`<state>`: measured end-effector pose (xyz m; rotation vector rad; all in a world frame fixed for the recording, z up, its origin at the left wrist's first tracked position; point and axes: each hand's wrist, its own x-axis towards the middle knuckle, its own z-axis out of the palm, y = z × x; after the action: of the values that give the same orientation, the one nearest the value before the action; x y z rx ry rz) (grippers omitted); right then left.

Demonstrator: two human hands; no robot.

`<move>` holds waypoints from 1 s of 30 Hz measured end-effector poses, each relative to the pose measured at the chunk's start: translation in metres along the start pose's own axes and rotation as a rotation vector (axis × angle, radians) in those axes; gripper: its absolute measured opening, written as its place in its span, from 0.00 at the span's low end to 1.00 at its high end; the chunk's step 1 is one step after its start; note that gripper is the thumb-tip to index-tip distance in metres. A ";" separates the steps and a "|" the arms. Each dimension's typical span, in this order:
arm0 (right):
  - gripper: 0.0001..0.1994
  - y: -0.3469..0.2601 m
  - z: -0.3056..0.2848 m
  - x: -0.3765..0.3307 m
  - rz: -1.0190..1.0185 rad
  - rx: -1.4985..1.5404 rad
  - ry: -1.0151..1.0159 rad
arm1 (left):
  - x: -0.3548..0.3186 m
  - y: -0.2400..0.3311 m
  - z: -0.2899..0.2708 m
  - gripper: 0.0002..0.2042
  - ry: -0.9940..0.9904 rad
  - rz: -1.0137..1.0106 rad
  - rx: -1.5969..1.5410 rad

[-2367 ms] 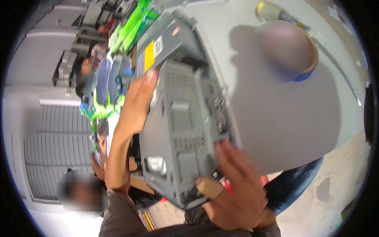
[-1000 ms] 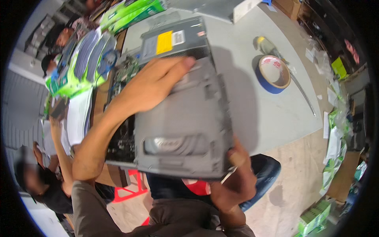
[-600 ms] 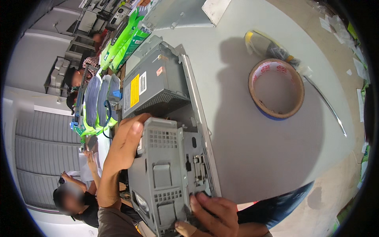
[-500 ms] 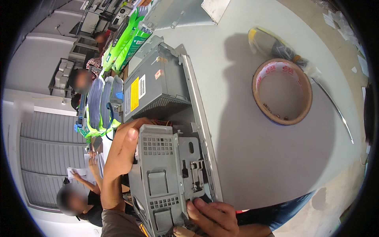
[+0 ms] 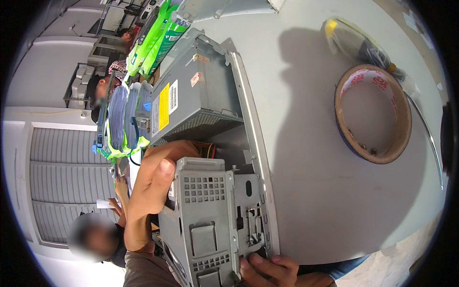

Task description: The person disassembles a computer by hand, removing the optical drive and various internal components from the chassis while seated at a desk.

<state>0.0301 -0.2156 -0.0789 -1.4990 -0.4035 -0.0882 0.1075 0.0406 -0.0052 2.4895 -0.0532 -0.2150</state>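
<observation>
An opened metal computer case (image 5: 258, 162) stands in front of me. Its perforated drive cage (image 5: 203, 215) is at the lower middle, with the power supply (image 5: 191, 91) beyond it. My left hand (image 5: 152, 186) grips the cage's far left corner, thumb in sight and its fingers running behind the metal, partly hidden. Coloured wires (image 5: 210, 150) show just past that hand. Down at the near end of the case, my right hand (image 5: 272, 270) has its fingers bent over the metal edge, close to a small latch mechanism (image 5: 253, 227).
On the grey table (image 5: 325, 201) a brown tape roll (image 5: 400, 141) encloses a few small screws. Beyond it lies a plastic-wrapped yellow and dark handle (image 5: 356, 43) with a thin metal rod (image 5: 428, 134) nearby. Green-wrapped packs (image 5: 158, 45) stand left; a co-worker (image 5: 98, 237) sits there.
The view has shifted, so the case and tape roll appear farther right. Both my hands keep their places on the case. The co-worker's hands and paper have moved.
</observation>
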 end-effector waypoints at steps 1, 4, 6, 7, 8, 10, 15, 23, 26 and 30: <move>0.06 0.001 0.002 -0.001 -0.001 0.002 0.000 | 0.000 0.000 0.001 0.32 0.003 0.005 0.008; 0.06 0.006 0.006 -0.001 -0.054 0.023 0.099 | 0.001 0.006 0.004 0.31 0.019 -0.034 0.012; 0.06 0.002 0.000 0.004 0.032 0.026 0.052 | 0.003 0.010 0.007 0.31 0.021 -0.040 0.016; 0.06 0.004 0.000 0.003 0.034 0.026 0.058 | 0.005 0.011 0.008 0.31 0.025 -0.049 0.018; 0.07 0.006 -0.002 0.003 0.006 0.019 0.042 | 0.005 0.012 0.007 0.31 0.023 -0.043 0.020; 0.07 0.012 -0.003 0.002 -0.021 0.012 0.033 | 0.003 0.014 0.001 0.31 0.019 -0.090 0.146; 0.08 0.017 0.003 0.004 -0.052 0.099 0.011 | -0.015 -0.005 -0.003 0.33 0.164 -0.066 0.066; 0.08 0.021 0.004 0.000 -0.127 -0.016 0.013 | 0.000 0.006 0.002 0.35 0.003 -0.067 -0.044; 0.08 0.026 0.006 -0.003 -0.174 -0.076 0.014 | -0.002 0.008 0.002 0.35 0.005 -0.088 -0.027; 0.10 0.030 0.003 -0.004 -0.206 -0.079 -0.008 | 0.000 0.016 0.003 0.35 0.025 -0.105 0.055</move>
<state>0.0346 -0.2111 -0.1084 -1.5323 -0.5660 -0.2635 0.1070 0.0261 0.0025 2.5519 0.0830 -0.2297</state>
